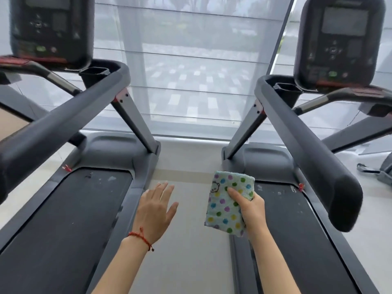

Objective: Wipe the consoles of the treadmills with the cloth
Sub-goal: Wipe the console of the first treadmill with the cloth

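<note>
Pinched between thumb and curled fingers, the cloth [228,203] sits folded in the right hand [252,211], thumb pressed on its dotted face and fingers wrapped behind its right edge. It hangs in the air over the floor strip [186,230] between two treadmills, just left of the right belt [297,230]. The left hand [156,205] is released: fingers straight and slightly spread, palm down, holding nothing, hovering over the same strip just right of the left belt [63,219]. A red cord bracelet [141,236] circles that wrist.

Both consoles stand well above and beyond the cloth: the left console [51,28] up and to its left, the right console [339,43] up and to its right. Neither is touched by the cloth or by a hand. Grey handrails run down from each console toward the viewer, the right handrail [307,145] passing right of the cloth. A bag [384,172] lies on the floor further right, beyond that handrail.

Judging by this, wiping is not under way at this moment; the step in hand looks like moving between machines or choosing which console to take. Whether either console has already been wiped cannot be told from its surface.

The next move calls for raising the cloth to one console, probably the right one since it lies on the cloth's side, stepping closer past the handrail, and laying the folded face flat on the screen and buttons.
</note>
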`<action>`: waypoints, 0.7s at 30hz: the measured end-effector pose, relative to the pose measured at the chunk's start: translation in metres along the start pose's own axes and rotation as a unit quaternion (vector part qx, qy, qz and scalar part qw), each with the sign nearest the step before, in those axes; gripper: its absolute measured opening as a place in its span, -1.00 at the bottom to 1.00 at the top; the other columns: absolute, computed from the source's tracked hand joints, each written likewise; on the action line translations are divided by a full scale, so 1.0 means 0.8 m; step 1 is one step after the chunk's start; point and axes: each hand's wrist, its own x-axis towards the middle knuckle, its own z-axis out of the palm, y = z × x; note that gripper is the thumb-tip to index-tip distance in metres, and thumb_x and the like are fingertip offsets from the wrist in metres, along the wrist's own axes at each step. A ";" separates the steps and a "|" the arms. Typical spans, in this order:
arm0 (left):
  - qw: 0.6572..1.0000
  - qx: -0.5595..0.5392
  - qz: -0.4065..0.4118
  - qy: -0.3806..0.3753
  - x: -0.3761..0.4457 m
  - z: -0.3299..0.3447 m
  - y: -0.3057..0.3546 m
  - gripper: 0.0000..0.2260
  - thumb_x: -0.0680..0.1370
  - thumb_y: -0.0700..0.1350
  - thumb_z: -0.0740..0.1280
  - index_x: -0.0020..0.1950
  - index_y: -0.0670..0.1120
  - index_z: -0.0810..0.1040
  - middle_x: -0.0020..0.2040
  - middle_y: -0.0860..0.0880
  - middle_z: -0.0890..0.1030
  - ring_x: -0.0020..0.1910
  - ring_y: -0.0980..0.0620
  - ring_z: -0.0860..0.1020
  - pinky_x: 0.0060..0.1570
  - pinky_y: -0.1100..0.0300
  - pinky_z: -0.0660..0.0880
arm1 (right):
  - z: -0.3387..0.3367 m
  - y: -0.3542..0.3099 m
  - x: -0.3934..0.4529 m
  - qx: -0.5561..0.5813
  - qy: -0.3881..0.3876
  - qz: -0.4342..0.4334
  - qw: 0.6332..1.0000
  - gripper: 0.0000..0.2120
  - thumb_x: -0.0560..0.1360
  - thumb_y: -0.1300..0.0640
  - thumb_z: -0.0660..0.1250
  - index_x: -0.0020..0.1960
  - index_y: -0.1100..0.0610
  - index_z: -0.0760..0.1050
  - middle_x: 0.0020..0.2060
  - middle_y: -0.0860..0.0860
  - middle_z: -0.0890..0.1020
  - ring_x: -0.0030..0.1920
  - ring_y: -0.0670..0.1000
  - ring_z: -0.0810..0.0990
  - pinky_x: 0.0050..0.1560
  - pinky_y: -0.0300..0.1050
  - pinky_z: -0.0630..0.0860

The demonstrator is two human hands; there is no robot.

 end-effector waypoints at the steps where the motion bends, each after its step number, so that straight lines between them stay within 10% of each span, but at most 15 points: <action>1: 1.000 0.002 0.004 0.002 0.020 0.004 -0.006 -0.39 0.63 0.15 -0.17 0.18 -0.20 0.55 0.13 -0.17 0.60 0.10 -0.16 0.57 0.03 -0.13 0.50 | 0.006 -0.005 0.019 0.000 0.001 -0.002 1.000 -0.78 0.34 0.19 0.47 -0.06 0.19 0.52 -0.16 0.09 0.65 -0.17 0.08 0.64 -0.29 -0.11 0.55; 21: 0.983 -0.027 0.175 0.042 0.553 0.088 -0.059 -0.55 0.49 0.06 0.10 0.13 -0.20 0.58 0.08 -0.18 0.61 0.04 -0.19 0.59 -0.03 -0.08 0.53 | 0.084 -0.181 0.405 0.036 0.136 -0.090 0.986 -0.82 0.33 0.17 0.48 -0.13 0.12 0.51 -0.18 0.05 0.64 -0.17 0.05 0.63 -0.25 -0.11 0.53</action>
